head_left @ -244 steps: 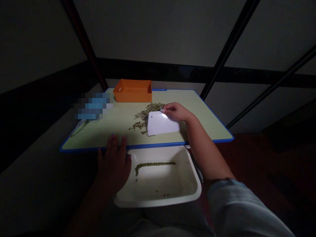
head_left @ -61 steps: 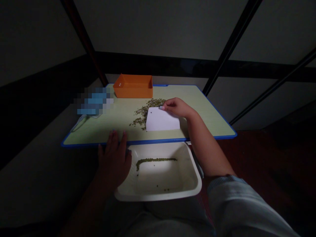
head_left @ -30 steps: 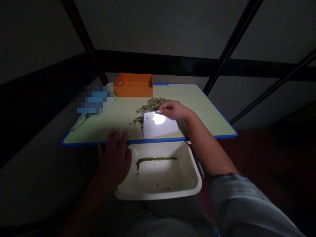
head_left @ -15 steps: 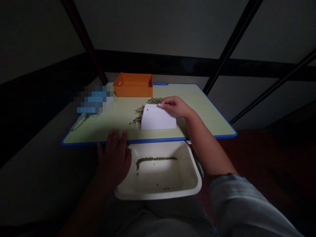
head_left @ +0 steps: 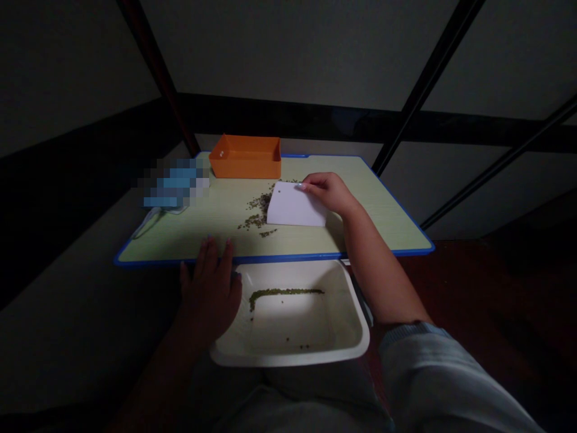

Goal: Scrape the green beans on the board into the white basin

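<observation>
My right hand (head_left: 328,191) pinches the top edge of a white dough scraper (head_left: 296,205) with a small hole in one corner. The scraper stands tilted over the table (head_left: 360,231), among scattered small green beans (head_left: 255,211), some hidden behind it. Fingers extended, my left hand (head_left: 211,291) rests at the table's front edge beside a white plastic basin (head_left: 288,359). The basin sits just below that edge. More green beans (head_left: 282,291) lie in a line along its far inner side, with a few loose ones on its bottom.
An orange open box (head_left: 246,167) stands at the table's back left. On the left lies a blurred-out blue object (head_left: 174,186) with a pale cord or strap. Dark panelled walls rise behind and to the left; a reddish floor shows on the right.
My right hand has moved the scraper slightly away from me and to the right. A small cluster of beans now shows in front of it. My left hand stays in place.
</observation>
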### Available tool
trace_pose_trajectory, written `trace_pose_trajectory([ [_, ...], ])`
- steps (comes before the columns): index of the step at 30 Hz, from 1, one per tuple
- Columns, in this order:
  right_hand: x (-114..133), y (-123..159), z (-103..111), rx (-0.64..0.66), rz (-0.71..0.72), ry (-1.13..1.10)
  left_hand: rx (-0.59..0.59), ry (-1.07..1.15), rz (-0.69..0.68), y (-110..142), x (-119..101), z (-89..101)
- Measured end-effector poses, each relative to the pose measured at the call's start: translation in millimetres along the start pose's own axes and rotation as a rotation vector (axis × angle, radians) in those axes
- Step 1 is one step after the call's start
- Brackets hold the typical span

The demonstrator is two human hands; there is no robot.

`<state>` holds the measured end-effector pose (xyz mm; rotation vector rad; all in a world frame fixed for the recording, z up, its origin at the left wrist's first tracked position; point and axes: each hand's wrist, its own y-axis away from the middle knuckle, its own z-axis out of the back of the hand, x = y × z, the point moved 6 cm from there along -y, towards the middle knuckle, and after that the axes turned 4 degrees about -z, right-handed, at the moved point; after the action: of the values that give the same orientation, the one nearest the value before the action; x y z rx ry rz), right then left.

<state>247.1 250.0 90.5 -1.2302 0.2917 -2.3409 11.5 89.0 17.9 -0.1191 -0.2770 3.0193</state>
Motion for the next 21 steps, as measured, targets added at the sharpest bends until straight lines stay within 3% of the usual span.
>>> trace_pose_trajectory([
  [5, 0, 1, 3, -0.021, -0.015, 0.06, -0.008, -0.001, -0.009, 1, 0, -0.3],
  [21, -16, 2, 4, 0.098, -0.139, 0.064, 0.014, 0.03, 0.006, 0, -1, 2.1],
])
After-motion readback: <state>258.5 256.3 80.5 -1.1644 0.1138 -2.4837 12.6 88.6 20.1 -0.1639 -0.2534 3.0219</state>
